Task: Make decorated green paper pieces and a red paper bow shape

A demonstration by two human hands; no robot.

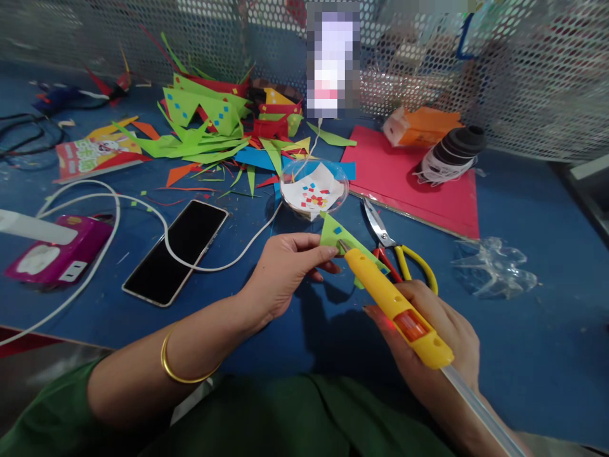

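Note:
Between its thumb and fingers, my left hand (pixel 290 266) pinches a green paper piece (pixel 330 230) with small blue squares on it. My right hand (pixel 442 330) is wrapped round a yellow glue gun (pixel 380 285), a clear glue stick (pixel 476 400) coming out of its back end. The gun's metal tip is at the green paper, close to my left fingertips; whether it touches is unclear. Just beyond the paper stands a clear round dish (pixel 339 202) lined with white paper, holding several small red, blue and yellow squares (pixel 314 198).
Scissors (pixel 379 228) lie right of the dish, partly behind my right hand. A black phone (pixel 176 254) and white cable (pixel 238 263) lie left. Green paper shapes (pixel 204 111), red sheets (pixel 404 171), a thread-wrapped black bottle (pixel 451 152) and crumpled plastic (pixel 497 270) sit around.

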